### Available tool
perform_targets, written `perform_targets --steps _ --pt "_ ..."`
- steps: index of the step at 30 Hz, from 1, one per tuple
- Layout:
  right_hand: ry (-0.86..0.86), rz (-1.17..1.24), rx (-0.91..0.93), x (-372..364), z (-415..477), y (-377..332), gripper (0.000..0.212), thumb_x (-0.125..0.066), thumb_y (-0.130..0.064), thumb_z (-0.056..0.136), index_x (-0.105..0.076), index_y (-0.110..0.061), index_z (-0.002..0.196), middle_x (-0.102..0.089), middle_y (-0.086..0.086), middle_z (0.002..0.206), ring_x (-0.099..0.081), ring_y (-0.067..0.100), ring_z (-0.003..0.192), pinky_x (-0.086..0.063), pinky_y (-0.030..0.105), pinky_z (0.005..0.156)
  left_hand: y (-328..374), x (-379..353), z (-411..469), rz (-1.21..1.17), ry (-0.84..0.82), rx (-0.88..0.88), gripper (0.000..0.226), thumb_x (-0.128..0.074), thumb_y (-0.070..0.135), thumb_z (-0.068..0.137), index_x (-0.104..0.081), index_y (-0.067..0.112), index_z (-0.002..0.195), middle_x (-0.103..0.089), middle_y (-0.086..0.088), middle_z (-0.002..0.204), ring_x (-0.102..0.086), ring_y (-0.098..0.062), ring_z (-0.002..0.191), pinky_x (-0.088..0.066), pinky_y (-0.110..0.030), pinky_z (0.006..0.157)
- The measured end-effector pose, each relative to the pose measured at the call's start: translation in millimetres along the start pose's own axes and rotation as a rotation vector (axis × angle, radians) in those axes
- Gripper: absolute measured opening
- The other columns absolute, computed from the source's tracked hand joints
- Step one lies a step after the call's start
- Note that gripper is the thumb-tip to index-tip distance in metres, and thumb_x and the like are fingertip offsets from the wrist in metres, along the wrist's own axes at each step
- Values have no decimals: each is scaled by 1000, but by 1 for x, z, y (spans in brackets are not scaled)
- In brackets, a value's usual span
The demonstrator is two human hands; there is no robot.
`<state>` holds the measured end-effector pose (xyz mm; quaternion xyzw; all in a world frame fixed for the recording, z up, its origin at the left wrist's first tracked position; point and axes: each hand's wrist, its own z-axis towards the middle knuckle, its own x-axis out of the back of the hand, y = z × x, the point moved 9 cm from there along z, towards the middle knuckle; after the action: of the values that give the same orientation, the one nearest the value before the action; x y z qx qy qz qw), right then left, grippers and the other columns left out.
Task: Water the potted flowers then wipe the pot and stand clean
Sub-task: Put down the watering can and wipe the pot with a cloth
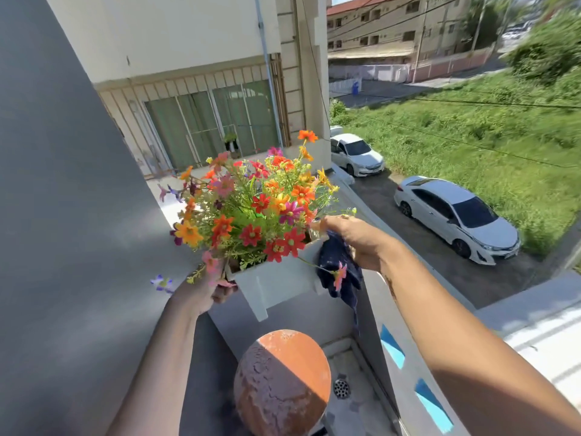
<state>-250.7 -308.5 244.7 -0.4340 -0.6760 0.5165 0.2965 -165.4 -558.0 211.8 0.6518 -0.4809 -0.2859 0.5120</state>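
A white square pot (276, 283) with small legs holds a bunch of orange, red, pink and yellow flowers (251, 209). The pot hangs lifted in the air above a round, rust-orange stand top (283, 385). My left hand (204, 291) grips the pot's lower left corner, partly hidden by blooms. My right hand (355, 240) presses a dark blue cloth (338, 269) against the pot's right side, near the rim. The cloth hangs down past the pot's leg.
A grey wall (78, 215) closes off the left. A low balcony parapet (405, 357) with blue openings runs along the right. A floor drain (341, 388) lies beside the stand. Far below are a street and two white cars (456, 215).
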Motion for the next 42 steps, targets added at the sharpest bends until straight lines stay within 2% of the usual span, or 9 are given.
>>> perform_targets --steps 5,10,13,19,26,32,36,39,42 --pt "85 -26 -18 -3 -8 8 18 -73 -7 84 -58 -11 93 -65 9 73 -63 19 55 -56 28 49 4 5 -9 71 75 -24 24 -27 20 107 -45 4 103 -51 -31 45 -34 -7 21 -17 -9 29" --pt "379 41 85 5 -1 21 23 -67 -1 82 -53 -7 66 -48 -1 37 -45 10 30 -34 19 45 4 6 3 -141 202 -54 46 -40 38 96 -44 12 59 -37 1 30 -21 -10 24 -14 -11 40" --pt "510 238 63 8 4 52 18 -69 -4 81 -53 -11 81 -49 6 61 -44 12 51 -32 19 47 -2 4 -6 -108 375 -116 41 -43 36 93 -53 6 67 -45 0 32 -30 -14 26 -22 -22 44" --pt "602 159 172 4 2 71 38 -75 -14 78 -39 -19 65 -34 0 61 -32 14 64 -28 28 55 -35 -73 -26 146 97 -168 66 -56 51 77 -57 -1 119 -63 -28 107 -69 -31 75 -50 -34 58" --pt "604 -23 247 9 -13 61 34 -74 -20 77 -42 -16 66 -37 0 57 -32 13 56 -27 24 48 -29 -88 -21 97 62 -11 64 -46 68 79 -65 9 90 -62 -21 76 -41 -20 46 -28 -27 49" --pt "618 -210 327 6 -24 50 45 -73 -16 76 -32 -19 58 -32 -7 47 -23 12 45 -21 26 44 -29 -104 -25 48 -25 46 40 -52 34 95 -75 2 91 -37 7 30 -25 -6 24 -19 -15 33" --pt "504 -166 342 -3 -18 62 33 -75 -24 84 -46 -16 70 -45 -5 55 -36 7 48 -31 25 47 -36 -93 -18 -18 -23 77 27 -48 15 91 -50 13 65 -28 3 39 -20 -8 27 -15 -17 33" --pt "301 -18 364 -16 -11 66 24 -77 -15 83 -58 -17 97 -64 -14 80 -59 -10 68 -47 11 64 -34 -79 -9 -105 12 69 27 -44 10 91 -44 15 64 -33 4 39 -22 -6 25 -15 -14 32" --pt "191 31 374 -23 -2 76 48 -78 -7 75 -63 -12 121 -73 -5 109 -68 6 99 -50 20 90 -34 -65 -4 -184 -1 71 20 -44 10 92 -50 12 72 -48 4 42 -24 -4 25 -16 -12 30"
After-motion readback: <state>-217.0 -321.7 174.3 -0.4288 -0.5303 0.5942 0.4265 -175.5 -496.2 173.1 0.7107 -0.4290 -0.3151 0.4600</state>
